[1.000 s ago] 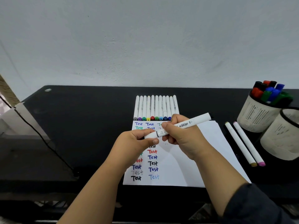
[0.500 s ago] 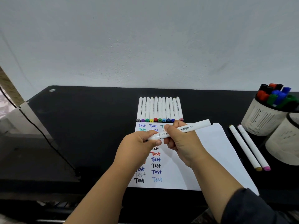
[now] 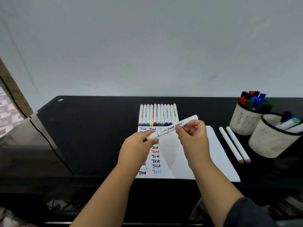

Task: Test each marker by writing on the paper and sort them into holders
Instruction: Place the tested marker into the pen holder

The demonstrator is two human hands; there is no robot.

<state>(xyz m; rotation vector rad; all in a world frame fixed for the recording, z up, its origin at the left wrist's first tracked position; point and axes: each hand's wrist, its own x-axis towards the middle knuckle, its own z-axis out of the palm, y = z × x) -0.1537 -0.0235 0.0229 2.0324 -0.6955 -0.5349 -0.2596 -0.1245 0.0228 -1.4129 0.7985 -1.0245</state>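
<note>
Both my hands grip the marker [image 3: 172, 127], left hand [image 3: 139, 145] pinching its cap at 8 o'clock, right hand [image 3: 193, 136] pinching the barrel; a hard tug could streak ink across the paper [image 3: 205, 161].

My right hand [image 3: 192, 136] has slid up the white marker [image 3: 172, 127] since a second ago: it was wrapped round the barrel just beside my left hand [image 3: 139, 143], and now it pinches the barrel nearer the far end, so printed lettering shows between the two hands. The marker tilts more steeply, its far end raised higher. My left hand has stayed on the near cap end. My head has turned right, bringing the nearer holder [image 3: 272, 138] further into view.
</note>
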